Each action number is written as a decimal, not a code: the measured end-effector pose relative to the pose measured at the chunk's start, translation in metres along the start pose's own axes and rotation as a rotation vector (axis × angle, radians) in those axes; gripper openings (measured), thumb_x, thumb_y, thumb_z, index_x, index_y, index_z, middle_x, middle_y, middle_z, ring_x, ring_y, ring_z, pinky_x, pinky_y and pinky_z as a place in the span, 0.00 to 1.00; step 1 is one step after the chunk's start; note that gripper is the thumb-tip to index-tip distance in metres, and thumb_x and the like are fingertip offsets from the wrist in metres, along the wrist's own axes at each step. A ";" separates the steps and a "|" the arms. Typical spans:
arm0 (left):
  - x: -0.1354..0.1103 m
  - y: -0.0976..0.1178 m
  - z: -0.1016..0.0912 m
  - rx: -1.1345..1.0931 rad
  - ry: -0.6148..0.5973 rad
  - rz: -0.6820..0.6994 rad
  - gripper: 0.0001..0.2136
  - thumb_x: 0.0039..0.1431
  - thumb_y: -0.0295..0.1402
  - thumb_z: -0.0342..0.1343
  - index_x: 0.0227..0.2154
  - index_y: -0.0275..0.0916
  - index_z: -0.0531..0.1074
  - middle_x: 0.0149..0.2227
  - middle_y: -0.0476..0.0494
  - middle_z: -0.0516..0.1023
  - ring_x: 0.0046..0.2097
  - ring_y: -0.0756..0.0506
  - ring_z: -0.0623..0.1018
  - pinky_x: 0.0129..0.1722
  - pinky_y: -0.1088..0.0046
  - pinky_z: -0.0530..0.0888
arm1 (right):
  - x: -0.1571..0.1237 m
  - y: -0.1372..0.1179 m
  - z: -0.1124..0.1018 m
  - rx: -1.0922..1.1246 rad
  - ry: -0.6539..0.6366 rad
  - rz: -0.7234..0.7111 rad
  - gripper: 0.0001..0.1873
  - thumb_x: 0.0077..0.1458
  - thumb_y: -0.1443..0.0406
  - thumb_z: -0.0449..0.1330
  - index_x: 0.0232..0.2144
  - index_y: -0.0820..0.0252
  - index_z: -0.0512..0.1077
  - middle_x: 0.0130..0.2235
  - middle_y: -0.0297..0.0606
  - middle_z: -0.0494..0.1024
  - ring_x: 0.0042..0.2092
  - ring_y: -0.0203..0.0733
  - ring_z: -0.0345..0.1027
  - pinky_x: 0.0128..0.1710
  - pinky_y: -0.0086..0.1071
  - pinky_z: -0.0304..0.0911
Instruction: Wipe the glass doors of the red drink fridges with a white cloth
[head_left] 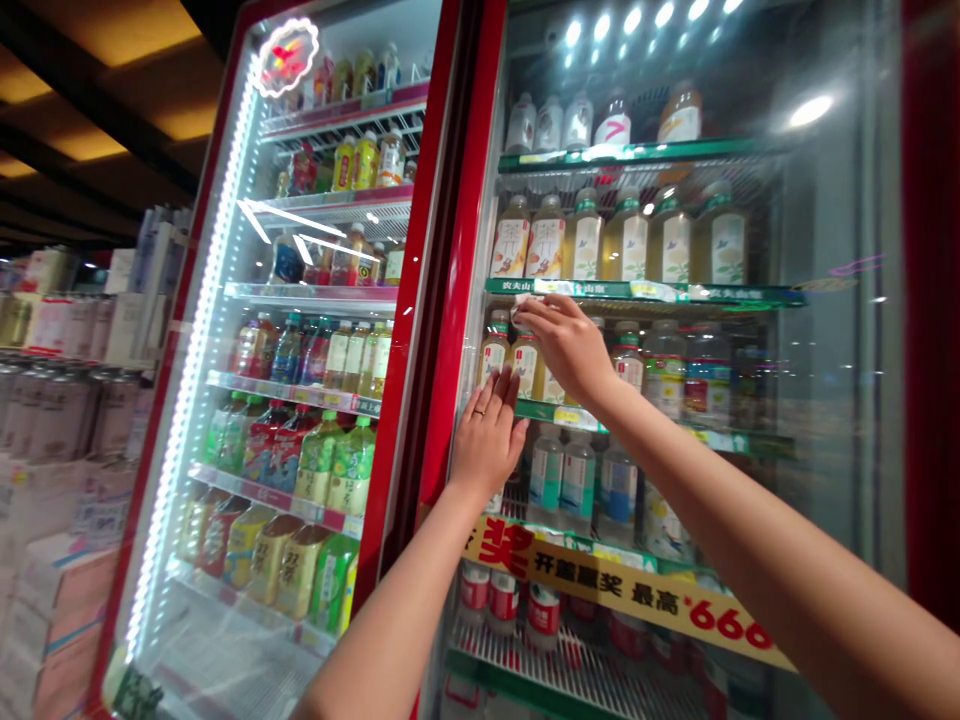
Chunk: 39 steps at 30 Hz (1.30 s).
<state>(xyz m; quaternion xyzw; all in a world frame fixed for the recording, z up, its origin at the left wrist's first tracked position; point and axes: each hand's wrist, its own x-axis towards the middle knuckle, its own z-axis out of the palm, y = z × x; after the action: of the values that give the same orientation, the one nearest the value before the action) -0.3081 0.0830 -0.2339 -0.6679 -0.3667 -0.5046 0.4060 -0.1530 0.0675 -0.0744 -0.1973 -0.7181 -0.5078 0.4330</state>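
My left hand (pixel 491 430) lies flat on the glass door (pixel 817 330) of the right-hand drinks cooler, fingers stretched upward near the red frame (pixel 457 300); a ring shows on one finger. Higher up, my right hand (pixel 566 345) presses a small white cloth or wipe (pixel 523 308) against the same glass, fingers curled over it. Behind the glass stand rows of bottles (pixel 622 245) on green-edged shelves (pixel 645 292).
A second lit cooler (pixel 300 400) full of bottled drinks stands to the left. A yellow banner with red characters (pixel 622 590) hangs low inside the right cooler. Stacked boxes and packaged goods (pixel 60 400) fill the far left aisle.
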 end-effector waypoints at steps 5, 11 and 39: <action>-0.003 -0.020 -0.017 -0.017 -0.044 0.085 0.27 0.80 0.39 0.41 0.76 0.37 0.57 0.78 0.39 0.61 0.79 0.44 0.59 0.77 0.57 0.66 | -0.019 0.002 -0.016 -0.004 -0.089 -0.069 0.23 0.71 0.71 0.54 0.58 0.48 0.81 0.59 0.34 0.85 0.58 0.53 0.72 0.57 0.51 0.78; -0.018 -0.049 -0.020 0.067 0.023 0.031 0.34 0.80 0.36 0.41 0.80 0.41 0.33 0.79 0.38 0.57 0.79 0.42 0.60 0.76 0.54 0.66 | -0.003 0.005 -0.006 -0.015 0.018 0.010 0.24 0.70 0.73 0.52 0.55 0.46 0.81 0.59 0.35 0.84 0.56 0.54 0.71 0.57 0.52 0.76; -0.029 -0.051 -0.010 0.064 -0.009 -0.024 0.28 0.77 0.33 0.43 0.77 0.38 0.54 0.78 0.39 0.61 0.80 0.42 0.59 0.78 0.52 0.65 | 0.015 -0.027 0.022 0.087 -0.072 -0.043 0.26 0.70 0.72 0.55 0.59 0.42 0.81 0.59 0.31 0.84 0.60 0.55 0.72 0.60 0.54 0.76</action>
<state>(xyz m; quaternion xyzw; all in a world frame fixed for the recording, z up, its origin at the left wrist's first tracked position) -0.3645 0.0924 -0.2520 -0.6523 -0.3923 -0.4945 0.4196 -0.1902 0.0741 -0.0796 -0.1810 -0.7585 -0.4780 0.4042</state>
